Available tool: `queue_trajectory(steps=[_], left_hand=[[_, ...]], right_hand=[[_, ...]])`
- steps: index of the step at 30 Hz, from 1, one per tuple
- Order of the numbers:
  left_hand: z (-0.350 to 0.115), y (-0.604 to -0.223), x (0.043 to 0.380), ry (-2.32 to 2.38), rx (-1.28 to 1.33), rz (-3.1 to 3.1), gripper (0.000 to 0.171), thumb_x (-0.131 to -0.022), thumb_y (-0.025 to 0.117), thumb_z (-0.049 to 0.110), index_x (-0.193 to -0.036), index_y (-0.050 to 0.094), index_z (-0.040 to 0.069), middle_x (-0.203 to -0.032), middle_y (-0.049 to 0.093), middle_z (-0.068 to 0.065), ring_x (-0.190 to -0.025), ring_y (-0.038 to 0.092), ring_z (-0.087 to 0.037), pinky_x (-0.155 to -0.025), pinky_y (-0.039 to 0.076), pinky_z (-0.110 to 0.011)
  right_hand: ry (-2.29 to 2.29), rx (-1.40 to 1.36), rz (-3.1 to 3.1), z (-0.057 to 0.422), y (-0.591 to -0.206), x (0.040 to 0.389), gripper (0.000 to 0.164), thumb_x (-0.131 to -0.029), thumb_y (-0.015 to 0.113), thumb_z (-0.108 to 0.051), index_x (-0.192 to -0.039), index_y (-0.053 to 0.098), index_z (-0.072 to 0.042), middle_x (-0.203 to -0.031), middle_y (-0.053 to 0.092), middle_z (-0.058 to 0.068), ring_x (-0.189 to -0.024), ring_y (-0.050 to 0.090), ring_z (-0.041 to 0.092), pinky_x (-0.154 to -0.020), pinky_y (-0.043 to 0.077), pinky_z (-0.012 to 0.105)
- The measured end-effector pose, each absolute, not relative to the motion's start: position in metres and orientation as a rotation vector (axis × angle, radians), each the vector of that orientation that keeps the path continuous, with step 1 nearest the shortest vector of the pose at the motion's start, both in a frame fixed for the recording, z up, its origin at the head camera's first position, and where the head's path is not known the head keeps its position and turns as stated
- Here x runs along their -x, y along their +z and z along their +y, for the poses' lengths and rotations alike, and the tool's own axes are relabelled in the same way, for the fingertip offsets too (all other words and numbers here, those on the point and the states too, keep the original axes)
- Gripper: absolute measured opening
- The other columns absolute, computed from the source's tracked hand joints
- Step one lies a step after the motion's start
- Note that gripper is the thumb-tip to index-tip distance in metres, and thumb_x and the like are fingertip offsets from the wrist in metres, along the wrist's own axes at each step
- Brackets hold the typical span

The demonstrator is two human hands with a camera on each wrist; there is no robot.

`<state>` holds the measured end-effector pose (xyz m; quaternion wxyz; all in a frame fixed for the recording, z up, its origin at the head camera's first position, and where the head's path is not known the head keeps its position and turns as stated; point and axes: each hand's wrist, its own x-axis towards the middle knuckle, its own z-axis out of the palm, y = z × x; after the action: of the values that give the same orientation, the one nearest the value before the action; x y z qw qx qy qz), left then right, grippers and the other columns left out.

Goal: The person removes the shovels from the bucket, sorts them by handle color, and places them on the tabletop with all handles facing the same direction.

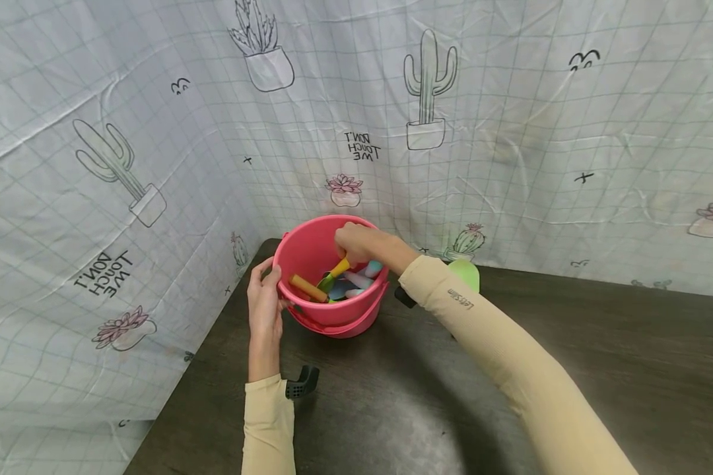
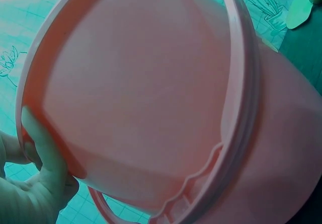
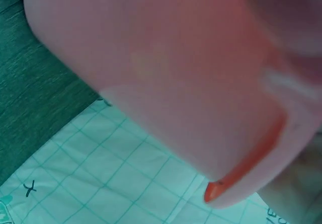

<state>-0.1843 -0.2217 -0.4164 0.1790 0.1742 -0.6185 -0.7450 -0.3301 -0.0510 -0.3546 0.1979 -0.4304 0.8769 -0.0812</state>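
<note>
A pink bucket (image 1: pixel 333 315) stands tilted on the dark table near the corner. My left hand (image 1: pixel 265 297) grips its left rim; in the left wrist view the thumb of this hand (image 2: pixel 48 168) lies over the rim on the inside. Reaching into the bucket's mouth from the right, my right hand (image 1: pixel 356 242) holds a yellow-handled tool (image 1: pixel 340 267) with a green end. Around it inside lie a tool with an orange-yellow handle (image 1: pixel 307 288) and several pale pink and blue-green pieces (image 1: pixel 358 280). The right wrist view shows mostly the bucket's outer wall (image 3: pixel 141 73).
Behind the right forearm, a light green flat blade (image 1: pixel 465 272) sits on the table. White grid-patterned sheets (image 1: pixel 499 165) with cactus drawings hang along the left and back edges of the dark wooden table (image 1: pixel 546 316). The bucket's pink handle (image 1: pixel 311 324) hangs down its front.
</note>
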Motion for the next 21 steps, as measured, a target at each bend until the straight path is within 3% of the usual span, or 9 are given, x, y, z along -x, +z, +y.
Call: queue_trajectory(steps=[4,10,17,21], left_hand=[[-0.223,-0.417,0.185,-2.112,-0.485,-1.751,0.041,-0.108,0.052,0.019,-0.147,0.048,0.005,-0.132,0.063,-0.027,-0.06,0.062,-0.013,-0.05,0.049,-0.019],[-0.224,-0.418,0.185,-2.123,-0.471,-1.741,0.041,-0.108,0.052,0.018,-0.147,0.048,0.005,-0.133,0.062,-0.028,-0.06,0.062,-0.012,-0.05,0.049,-0.019],[-0.224,-0.419,0.183,-2.118,-0.46,-1.75,0.042,-0.109,0.053,0.021,-0.146,0.048,0.003,-0.132,0.061,-0.028,-0.061,0.06,-0.011,-0.049,0.046,-0.02],[-0.225,-0.419,0.183,-2.118,-0.457,-1.749,0.042,-0.109,0.053,0.022,-0.146,0.048,0.003,-0.133,0.061,-0.028,-0.06,0.06,-0.011,-0.049,0.046,-0.02]], right_hand=[[-0.215,1.251,2.445,-0.052,-0.35,0.326,0.049,-0.088,0.065,0.01,-0.054,0.039,-0.015,-0.056,0.024,-0.003,-0.05,0.02,0.011,-0.05,0.025,0.022],[-0.201,1.274,2.463,-0.052,-0.344,0.32,0.044,-0.089,0.066,0.006,-0.054,0.048,-0.015,-0.053,0.035,-0.003,-0.045,0.03,0.01,-0.047,0.029,0.02],[-0.245,1.321,2.504,-0.044,-0.343,0.32,0.046,-0.081,0.056,0.014,-0.051,0.039,-0.016,-0.055,0.022,-0.004,-0.051,0.015,0.009,-0.05,0.019,0.022],[-0.285,1.325,2.518,-0.038,-0.341,0.321,0.046,-0.079,0.059,0.013,-0.05,0.038,-0.016,-0.055,0.022,-0.004,-0.052,0.014,0.009,-0.051,0.019,0.022]])
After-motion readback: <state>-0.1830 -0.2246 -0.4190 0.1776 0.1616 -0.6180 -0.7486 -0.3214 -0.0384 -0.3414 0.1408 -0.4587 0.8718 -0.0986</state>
